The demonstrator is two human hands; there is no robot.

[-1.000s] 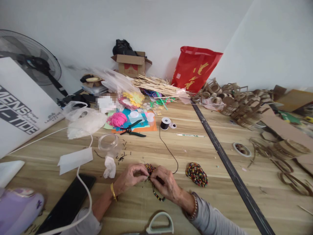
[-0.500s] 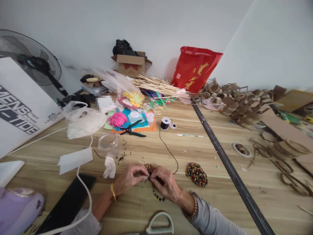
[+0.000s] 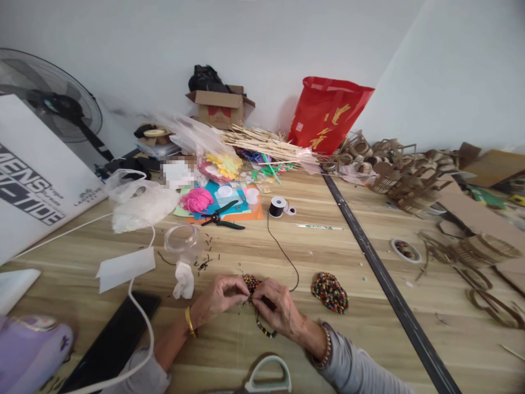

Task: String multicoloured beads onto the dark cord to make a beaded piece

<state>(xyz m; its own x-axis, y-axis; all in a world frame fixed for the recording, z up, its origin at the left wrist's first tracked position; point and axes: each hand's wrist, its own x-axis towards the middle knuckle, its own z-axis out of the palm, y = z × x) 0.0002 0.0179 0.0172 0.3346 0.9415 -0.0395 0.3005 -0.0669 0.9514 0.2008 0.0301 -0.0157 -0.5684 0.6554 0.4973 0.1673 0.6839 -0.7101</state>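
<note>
My left hand [image 3: 217, 299] and my right hand [image 3: 275, 306] meet at the near middle of the wooden table [image 3: 254, 246], fingertips pinched together on a small beaded piece [image 3: 251, 282] of coloured beads. A short beaded strand [image 3: 264, 329] hangs from it below my right hand. A black cord [image 3: 283, 251] runs from the piece up to a black spool [image 3: 278, 206]. A finished oval beaded mat [image 3: 330, 292] lies just right of my right hand.
Pliers [image 3: 221, 218], pink yarn [image 3: 196, 200] and coloured paper lie beyond. A clear jar lid [image 3: 182, 238], tissue [image 3: 184, 280], white cable [image 3: 139, 306] and dark phone [image 3: 110, 342] sit left. Cardboard pieces [image 3: 410, 175] crowd the right, past a black strip [image 3: 381, 279]. A red bag [image 3: 328, 115] stands at the back.
</note>
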